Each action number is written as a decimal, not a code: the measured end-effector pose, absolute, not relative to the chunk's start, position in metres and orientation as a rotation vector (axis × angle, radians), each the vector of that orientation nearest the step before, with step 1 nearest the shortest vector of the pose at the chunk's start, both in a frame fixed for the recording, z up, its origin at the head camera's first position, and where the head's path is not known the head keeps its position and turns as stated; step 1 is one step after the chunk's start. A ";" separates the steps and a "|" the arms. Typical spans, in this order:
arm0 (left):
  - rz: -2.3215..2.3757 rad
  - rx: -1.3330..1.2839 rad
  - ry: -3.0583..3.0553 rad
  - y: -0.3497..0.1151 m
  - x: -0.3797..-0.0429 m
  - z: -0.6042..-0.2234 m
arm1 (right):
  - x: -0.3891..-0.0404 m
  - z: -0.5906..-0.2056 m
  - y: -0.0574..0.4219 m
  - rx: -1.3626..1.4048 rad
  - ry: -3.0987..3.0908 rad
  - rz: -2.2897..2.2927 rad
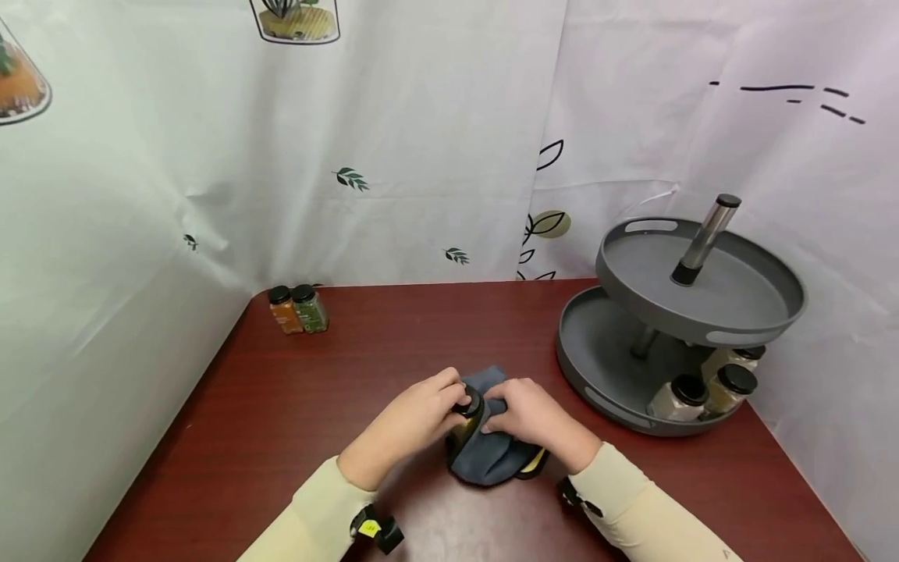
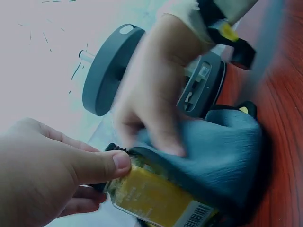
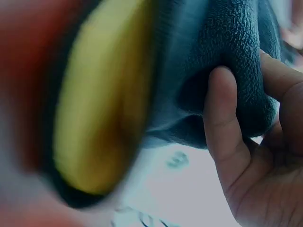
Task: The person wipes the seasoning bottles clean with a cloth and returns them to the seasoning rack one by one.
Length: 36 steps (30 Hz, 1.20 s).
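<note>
My left hand grips a spice jar by its black lid, thumb and fingers around the lid. The jar is clear with a yellow label and a barcode, and it leans over the table. A grey-blue cloth with dark edging wraps part of the jar's side. My right hand pinches a fold of this cloth between thumb and fingers, as the right wrist view shows. One hanging part of the cloth turns out its yellow side. The cloth hides the rest of the jar.
On the right stands a grey two-tier turntable with a metal post. Several black-lidded jars sit on its lower tier. Two spice jars, one orange and one green, stand at the table's back left. A printed white curtain hangs behind.
</note>
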<state>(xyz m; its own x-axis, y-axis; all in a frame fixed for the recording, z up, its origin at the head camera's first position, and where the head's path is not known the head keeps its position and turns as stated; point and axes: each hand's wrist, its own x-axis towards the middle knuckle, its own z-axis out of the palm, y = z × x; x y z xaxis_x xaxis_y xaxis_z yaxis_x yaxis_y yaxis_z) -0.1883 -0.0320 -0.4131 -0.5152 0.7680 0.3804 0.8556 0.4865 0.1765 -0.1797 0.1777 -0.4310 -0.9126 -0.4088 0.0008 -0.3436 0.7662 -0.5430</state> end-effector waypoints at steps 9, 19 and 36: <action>-0.314 -1.468 -2.542 -0.034 -0.181 -0.405 | -0.183 -0.429 0.181 -0.536 2.750 -0.903; -0.376 -1.449 -2.502 -0.033 -0.189 -0.409 | -0.183 -0.431 0.182 -0.512 2.804 -0.881; -0.355 -1.379 -2.432 -0.025 -0.185 -0.416 | -0.176 -0.434 0.179 -0.538 2.864 -0.822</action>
<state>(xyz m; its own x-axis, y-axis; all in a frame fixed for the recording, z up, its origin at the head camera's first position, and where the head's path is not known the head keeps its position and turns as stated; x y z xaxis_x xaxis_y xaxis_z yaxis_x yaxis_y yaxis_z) -0.1847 -0.0251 -0.4160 -0.4818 0.7826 0.3943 0.8627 0.5026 0.0565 -0.1762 0.1793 -0.4345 -0.9305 -0.3660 -0.0110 -0.3045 0.7901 -0.5320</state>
